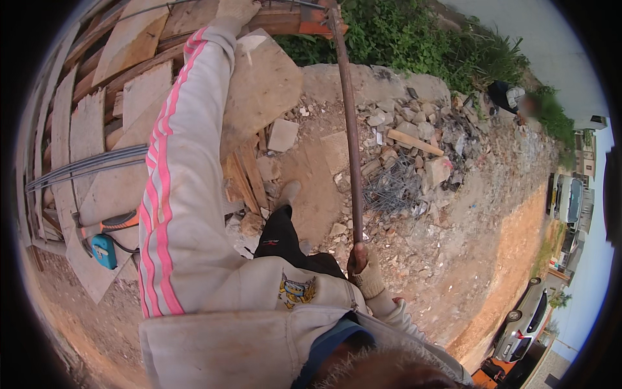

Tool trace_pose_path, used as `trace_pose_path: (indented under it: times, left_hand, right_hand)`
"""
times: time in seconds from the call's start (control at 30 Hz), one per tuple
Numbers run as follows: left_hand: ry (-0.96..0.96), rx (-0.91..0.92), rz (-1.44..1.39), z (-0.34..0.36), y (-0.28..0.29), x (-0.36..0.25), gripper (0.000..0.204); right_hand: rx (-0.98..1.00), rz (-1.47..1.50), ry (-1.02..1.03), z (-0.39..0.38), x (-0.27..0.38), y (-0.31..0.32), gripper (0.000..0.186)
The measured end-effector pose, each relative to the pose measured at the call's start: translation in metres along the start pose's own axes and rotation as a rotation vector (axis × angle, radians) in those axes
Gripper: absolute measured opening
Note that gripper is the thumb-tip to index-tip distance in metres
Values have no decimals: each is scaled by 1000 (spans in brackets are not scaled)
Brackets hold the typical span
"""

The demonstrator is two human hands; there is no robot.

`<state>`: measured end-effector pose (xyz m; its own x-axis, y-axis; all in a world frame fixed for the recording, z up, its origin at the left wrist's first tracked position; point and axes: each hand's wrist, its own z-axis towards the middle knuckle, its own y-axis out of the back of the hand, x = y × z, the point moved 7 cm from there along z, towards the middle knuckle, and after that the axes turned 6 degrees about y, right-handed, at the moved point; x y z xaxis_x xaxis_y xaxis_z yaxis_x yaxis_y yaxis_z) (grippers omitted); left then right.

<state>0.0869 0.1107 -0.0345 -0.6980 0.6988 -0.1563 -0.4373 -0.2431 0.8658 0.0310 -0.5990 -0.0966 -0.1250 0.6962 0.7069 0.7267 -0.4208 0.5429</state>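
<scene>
My left hand (pixel 237 9), in a pale knit glove, reaches to the top edge of the view. It is closed around a thin steel rod (pixel 285 4) running along the timber; its fingertips are partly cut off. Lower down, my right hand (pixel 364 269), gloved too, grips the bottom end of a long rusty pipe (pixel 350 129). The pipe's far end meets the wood and the rod beside an orange-painted part (pixel 313 24). Left of my striped sleeve lie several steel rods (pixel 91 167), a tool with an orange and black handle (pixel 119 221) and a teal tape measure (pixel 103 251).
Wooden boards (pixel 139 97) form a rough bench at left. My foot (pixel 289 192) stands on dirt by loose planks (pixel 243 172). Rubble (pixel 414 123) and a tangle of wire pieces (pixel 395 185) lie right of the pipe. A person (pixel 508 97) crouches far off; parked cars (pixel 523 324) stand beyond.
</scene>
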Motion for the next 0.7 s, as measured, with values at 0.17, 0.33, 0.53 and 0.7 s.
trace_pose_path:
  times: [0.17,0.33,0.53,0.7]
  left_hand:
    - [72,91,-133,-4,11,-10,22]
    - [96,81,-183,-15,11,5,32]
    - [64,116,3,-69,45,-18,40]
    - [91,132,-38,-115,65,-36,43]
  right_hand:
    - [196,548,-133,-12,33,-53,56]
    - [393,819,-304,-18,30,-77,53]
    - [373,798,-318,-22,47,-100,48]
    - [463,863,-437,-36,65,-144,45]
